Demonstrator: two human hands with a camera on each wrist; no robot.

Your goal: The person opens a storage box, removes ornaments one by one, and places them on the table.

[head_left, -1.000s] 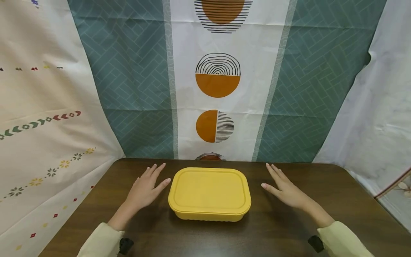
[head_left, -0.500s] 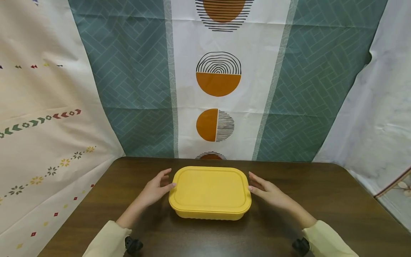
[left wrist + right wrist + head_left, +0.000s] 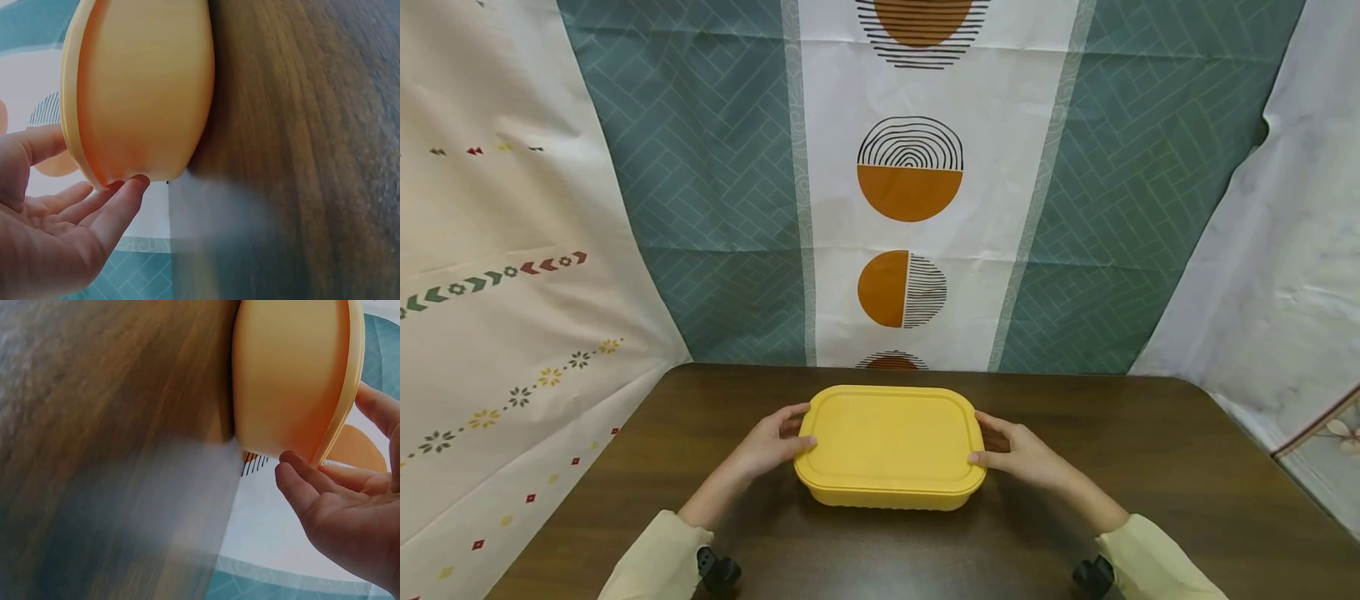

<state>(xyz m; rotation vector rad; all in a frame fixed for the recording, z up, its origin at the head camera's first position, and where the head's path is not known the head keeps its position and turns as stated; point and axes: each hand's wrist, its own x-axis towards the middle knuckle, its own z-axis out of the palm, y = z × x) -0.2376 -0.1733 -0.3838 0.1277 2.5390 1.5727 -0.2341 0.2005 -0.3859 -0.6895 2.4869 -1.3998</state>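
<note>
A yellow rectangular food container (image 3: pixel 891 492) with rounded corners stands on the brown table (image 3: pixel 895 558), its yellow lid (image 3: pixel 891 437) on top. At its left end my left hand (image 3: pixel 765 446) grips it, thumb over the lid's edge. In the left wrist view the fingers (image 3: pixel 128 197) curl in below the lid's rim, against the container's wall. My right hand (image 3: pixel 1026 457) holds the opposite end, its thumb likewise on the lid. The right wrist view shows the fingertips (image 3: pixel 290 464) at the wall beneath the rim.
Behind the table hangs a green and white patterned cloth (image 3: pixel 910 83). A cream cloth (image 3: pixel 512 333) borders the left side and a white one (image 3: pixel 1285 250) the right. Dark devices sit at both wrists, below light yellow sleeves (image 3: pixel 655 554).
Both hands have moved inward from either side and taken hold of the container's two ends. The container stays in its place on the table.
</note>
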